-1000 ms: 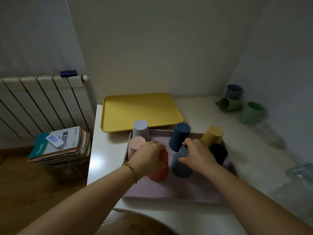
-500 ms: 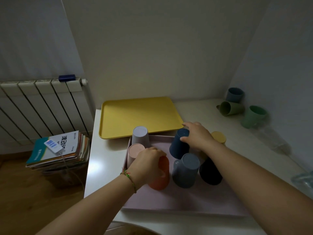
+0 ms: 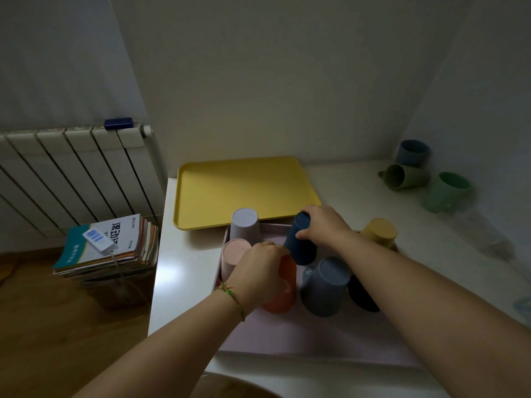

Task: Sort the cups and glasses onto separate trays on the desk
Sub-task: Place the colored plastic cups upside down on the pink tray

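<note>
Upturned plastic cups crowd the far half of a pale lilac rectangular tray [image 3: 301, 334] on the white desk [image 3: 344, 191], seen from the head camera. Both forearms reach forward and down from the bottom of the frame. The left hand [image 3: 261, 271], a thin woven bracelet [image 3: 232, 294] on its wrist, is palm-down with fingers curled over the top of an orange plastic cup [image 3: 283, 285], gripping it. The right hand [image 3: 324, 225] reaches farther, its thumb on the near side and fingers wrapped over the upturned base of a dark navy plastic cup [image 3: 300, 242]; whether that cup is clear of the tray floor I cannot tell. Around them stand a lilac cup [image 3: 245, 225] and a pale pink cup [image 3: 234, 254] at the tray's left edge, a grey-blue cup [image 3: 324, 285] and a black cup [image 3: 362, 294] under the right forearm, and a mustard-yellow cup [image 3: 379, 232] beyond it. A yellow rectangular tray [image 3: 244, 191] lies just behind the lilac one. Well apart, in the desk's far right corner, sit a blue-grey cup [image 3: 412, 152], an olive cup [image 3: 405, 176] on its side and a green cup [image 3: 445, 193]. Left of the desk are a white radiator [image 3: 71, 173] and a stack of books [image 3: 112, 248].
</note>
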